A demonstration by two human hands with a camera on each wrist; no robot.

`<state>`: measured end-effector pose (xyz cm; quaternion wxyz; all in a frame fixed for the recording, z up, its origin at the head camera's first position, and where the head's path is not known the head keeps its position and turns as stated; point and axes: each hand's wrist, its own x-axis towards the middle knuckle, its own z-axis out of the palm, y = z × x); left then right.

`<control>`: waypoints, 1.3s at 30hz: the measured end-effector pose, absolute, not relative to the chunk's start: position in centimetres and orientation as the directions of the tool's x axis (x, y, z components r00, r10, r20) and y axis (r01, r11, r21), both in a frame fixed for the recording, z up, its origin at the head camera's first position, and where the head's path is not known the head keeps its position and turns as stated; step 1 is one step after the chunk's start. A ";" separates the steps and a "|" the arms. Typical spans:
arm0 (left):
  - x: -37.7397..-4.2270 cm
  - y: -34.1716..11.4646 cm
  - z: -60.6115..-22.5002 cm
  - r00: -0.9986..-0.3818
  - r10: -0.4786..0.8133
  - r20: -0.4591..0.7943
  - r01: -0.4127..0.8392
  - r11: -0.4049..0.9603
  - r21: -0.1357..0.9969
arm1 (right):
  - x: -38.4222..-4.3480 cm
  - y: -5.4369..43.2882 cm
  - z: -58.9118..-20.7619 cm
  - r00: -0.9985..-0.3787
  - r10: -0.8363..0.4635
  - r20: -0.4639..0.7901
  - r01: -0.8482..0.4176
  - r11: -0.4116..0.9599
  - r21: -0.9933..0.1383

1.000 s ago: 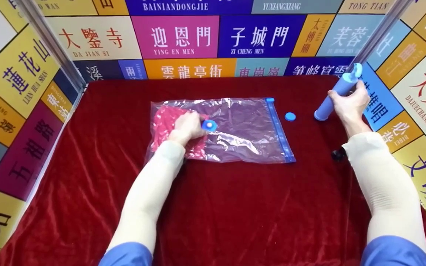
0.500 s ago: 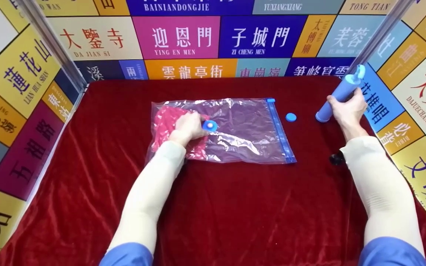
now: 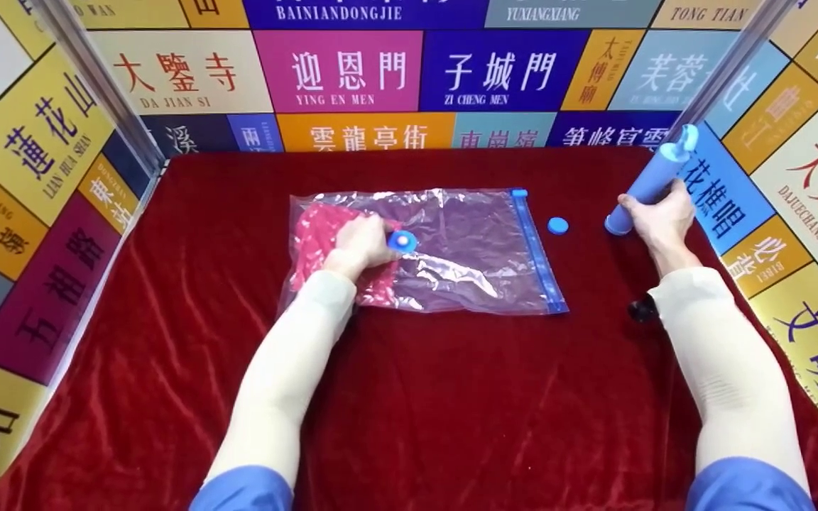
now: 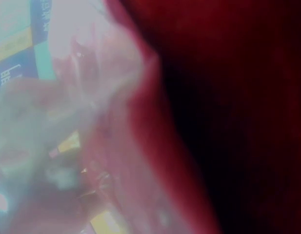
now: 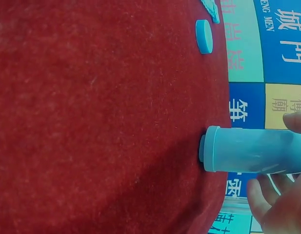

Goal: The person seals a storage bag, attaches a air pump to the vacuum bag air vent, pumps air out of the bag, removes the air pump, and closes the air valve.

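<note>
A clear vacuum storage bag (image 3: pixel 466 227) lies flat, with red patterned fabric (image 3: pixel 317 241) in its left part. My left hand (image 3: pixel 363 241) bears on the bag over the fabric, curled fingers gripping it beside the blue valve (image 3: pixel 402 241). In the left wrist view, folded clear plastic (image 4: pixel 96 97) and red cloth appear blurred. At the far right a blue hand pump (image 3: pixel 650 177) stands upright on the cloth, hooked handle on top. My right hand (image 3: pixel 664 220) is spread loosely around its lower part; in the right wrist view, gaps show between fingers and pump body (image 5: pixel 257 151).
A round blue cap (image 3: pixel 558 225) sits between the bag's blue zip edge (image 3: pixel 538 248) and the pump. Dark red velvet (image 3: pixel 480 404) covers the table. Printed panels (image 3: pixel 345 71) wall in the back and both sides.
My right hand has slid down the pump toward me and loosened around it. The pump has shifted slightly, its base nearly in place. My left hand and the bag stay put.
</note>
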<state>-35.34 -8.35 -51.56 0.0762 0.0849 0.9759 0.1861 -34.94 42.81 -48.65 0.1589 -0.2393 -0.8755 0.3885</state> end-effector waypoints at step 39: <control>-35.1 -8.4 -51.4 -0.973 0.203 -0.110 0.148 0.914 0.377 | -31.7 39.1 -49.8 -0.933 0.359 0.001 0.319 0.831 -0.455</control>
